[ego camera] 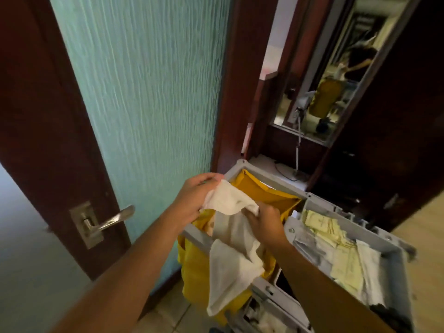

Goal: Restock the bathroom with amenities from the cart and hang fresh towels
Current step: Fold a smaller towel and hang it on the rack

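A white towel [231, 248] hangs over the near rim of the grey housekeeping cart [394, 255], above its yellow laundry bag [264, 195]. My left hand [195, 200] grips the towel's upper left corner. My right hand [265, 222] pinches the towel's upper right edge. The towel's lower end drapes down outside the bag. The cart's top tray holds several folded pale yellow and white cloths [341, 251].
A wooden door with a green textured glass panel [149, 92] and a metal lever handle [113, 218] stands at my left. Behind the cart is dark wooden furniture with a mirror [336, 75]. Tiled floor [168, 313] shows below the bag.
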Demonstrator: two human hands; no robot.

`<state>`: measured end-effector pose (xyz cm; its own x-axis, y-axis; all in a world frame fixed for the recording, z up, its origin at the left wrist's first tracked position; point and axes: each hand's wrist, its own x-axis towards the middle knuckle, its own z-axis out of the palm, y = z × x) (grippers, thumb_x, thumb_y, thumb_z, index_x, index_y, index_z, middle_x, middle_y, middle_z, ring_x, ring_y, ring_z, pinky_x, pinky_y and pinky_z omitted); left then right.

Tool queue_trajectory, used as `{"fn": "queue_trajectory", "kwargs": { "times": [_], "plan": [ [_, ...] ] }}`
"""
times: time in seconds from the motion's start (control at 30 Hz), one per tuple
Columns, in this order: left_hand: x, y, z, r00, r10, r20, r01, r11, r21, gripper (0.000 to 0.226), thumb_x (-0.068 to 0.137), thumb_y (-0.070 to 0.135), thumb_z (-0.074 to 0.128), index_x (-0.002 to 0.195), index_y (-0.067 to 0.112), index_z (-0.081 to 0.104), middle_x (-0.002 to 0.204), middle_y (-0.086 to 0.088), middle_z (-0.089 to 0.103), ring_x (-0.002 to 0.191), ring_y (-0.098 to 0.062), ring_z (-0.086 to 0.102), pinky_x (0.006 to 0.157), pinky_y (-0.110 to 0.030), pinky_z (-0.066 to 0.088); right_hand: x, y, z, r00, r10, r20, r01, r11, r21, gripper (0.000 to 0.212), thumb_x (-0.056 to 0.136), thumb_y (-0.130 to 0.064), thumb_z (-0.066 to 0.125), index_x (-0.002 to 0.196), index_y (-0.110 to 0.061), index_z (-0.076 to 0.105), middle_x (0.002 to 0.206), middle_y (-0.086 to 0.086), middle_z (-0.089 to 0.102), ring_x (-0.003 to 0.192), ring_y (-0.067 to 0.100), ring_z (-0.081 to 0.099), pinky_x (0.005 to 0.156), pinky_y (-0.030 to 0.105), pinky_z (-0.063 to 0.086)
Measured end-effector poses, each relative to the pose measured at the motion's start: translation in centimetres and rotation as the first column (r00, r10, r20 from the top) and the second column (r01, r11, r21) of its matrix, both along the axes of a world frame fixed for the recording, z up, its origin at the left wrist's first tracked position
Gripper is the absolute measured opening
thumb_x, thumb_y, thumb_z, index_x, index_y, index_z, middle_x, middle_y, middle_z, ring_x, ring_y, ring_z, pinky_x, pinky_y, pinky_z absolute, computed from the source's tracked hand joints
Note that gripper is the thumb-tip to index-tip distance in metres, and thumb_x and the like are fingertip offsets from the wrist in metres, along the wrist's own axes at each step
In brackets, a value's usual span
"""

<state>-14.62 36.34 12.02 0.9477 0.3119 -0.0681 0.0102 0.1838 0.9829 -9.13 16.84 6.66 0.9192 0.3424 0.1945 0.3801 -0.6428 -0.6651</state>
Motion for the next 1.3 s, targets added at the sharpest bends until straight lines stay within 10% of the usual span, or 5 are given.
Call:
{"fn": "queue_trajectory", "kwargs": {
  "times": [0.13, 0.57, 0.67, 1.03, 1.3],
  "plan": [
    [1.2, -0.7, 3.8, 0.987, -0.086, 0.139, 0.119, 0.959, -0.256, 0.031, 0.096, 0.004, 0.038, 0.097, 0.003, 0.07, 0.082, -0.009, 0.073, 0.074, -0.018, 0.068, 0.058, -0.024, 0.055, 0.2, -0.7, 6.5, 0.994, -0.105, 0.035, 0.099, 0.984, 0.151, 0.021, 0.1, -0.025, 0.061, 0.109, -0.012, 0.074, 0.095, -0.002, 0.069, 0.089, 0.018, 0.065, 0.074, 0.029, 0.043],
    [4.5, -19.2, 13.1, 0.817, -0.313, 0.483, 0.063, 0.883, 0.465, 0.035, 0.082, -0.004, 0.067, 0.1, 0.025, 0.065, 0.094, 0.005, 0.069, 0.089, -0.004, 0.065, 0.084, -0.028, 0.055, -1.7, -15.6, 21.5, 0.914, -0.391, 0.109, 0.299, 0.83, 0.47, 0.022, 0.1, -0.026, 0.061, 0.087, -0.013, 0.074, 0.083, 0.001, 0.072, 0.075, 0.012, 0.069, 0.072, 0.031, 0.059],
    [3.4, -25.9, 17.5, 0.737, -0.306, 0.602, -0.02, 0.881, 0.472, 0.035, 0.082, -0.005, 0.074, 0.101, 0.021, 0.059, 0.09, 0.014, 0.059, 0.076, 0.023, 0.056, 0.07, 0.001, 0.041, -4.1, -21.4, 25.0, 0.888, -0.434, 0.152, 0.288, 0.782, 0.552, 0.028, 0.098, -0.031, 0.064, 0.079, -0.013, 0.072, 0.072, 0.002, 0.07, 0.06, 0.002, 0.063, 0.056, 0.019, 0.052],
    [-4.5, -52.2, 27.6, 0.624, -0.365, 0.691, 0.217, 0.93, 0.295, 0.01, 0.106, 0.031, 0.045, 0.108, 0.029, 0.054, 0.095, 0.023, 0.056, 0.078, 0.03, 0.051, 0.071, 0.003, 0.038, -15.4, -44.1, 33.1, 0.885, -0.46, 0.075, 0.191, 0.505, 0.841, 0.033, 0.101, -0.032, 0.061, 0.094, -0.002, 0.072, 0.075, 0.008, 0.075, 0.065, 0.02, 0.072, 0.059, 0.029, 0.058],
    [-7.8, -71.7, 24.3, 0.53, -0.742, 0.411, 0.747, 0.637, 0.187, 0.049, 0.085, 0.056, 0.066, 0.107, 0.013, 0.072, 0.093, 0.0, 0.079, 0.085, -0.016, 0.076, 0.084, -0.041, 0.062, -21.8, -61.2, 29.7, 0.644, -0.764, -0.025, 0.534, 0.426, 0.73, 0.047, 0.091, -0.05, 0.07, 0.102, -0.005, 0.077, 0.097, 0.013, 0.079, 0.087, 0.025, 0.076, 0.081, 0.042, 0.063]
  ]
}}
